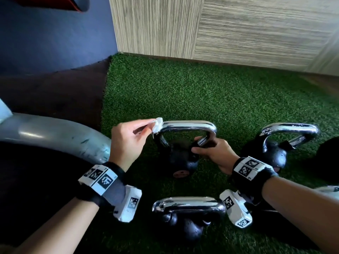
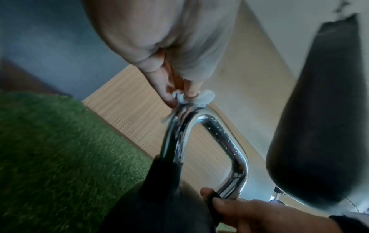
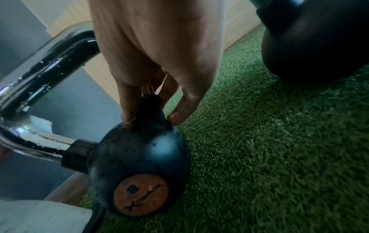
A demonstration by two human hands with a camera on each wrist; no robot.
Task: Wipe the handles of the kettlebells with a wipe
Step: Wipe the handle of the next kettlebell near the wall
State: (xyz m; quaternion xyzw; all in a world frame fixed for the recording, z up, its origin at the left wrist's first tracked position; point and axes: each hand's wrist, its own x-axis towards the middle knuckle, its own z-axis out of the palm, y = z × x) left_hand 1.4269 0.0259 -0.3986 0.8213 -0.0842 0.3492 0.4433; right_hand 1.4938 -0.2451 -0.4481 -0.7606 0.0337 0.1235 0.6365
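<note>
Left hand (image 1: 128, 142) wipes amid kettlebells (image 1: 185, 213).

Green artificial turf (image 1: 201, 92) meets a wood-grain wall (image 1: 238, 24), grey tube (image 1: 55, 132) at left.

Rightmost dark object (image 1: 328, 158) cut by edge, nearest kettlebell (image 1: 189, 217) partly hidden

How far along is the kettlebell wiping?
Nothing looks clearly finished. In hand: the left hand pinches a small white wipe against the left corner of the middle kettlebell's handle, while the right hand grips the base of that handle. Left to do: the rest of that handle, plus apparently the near kettlebell and right kettlebell.
</note>
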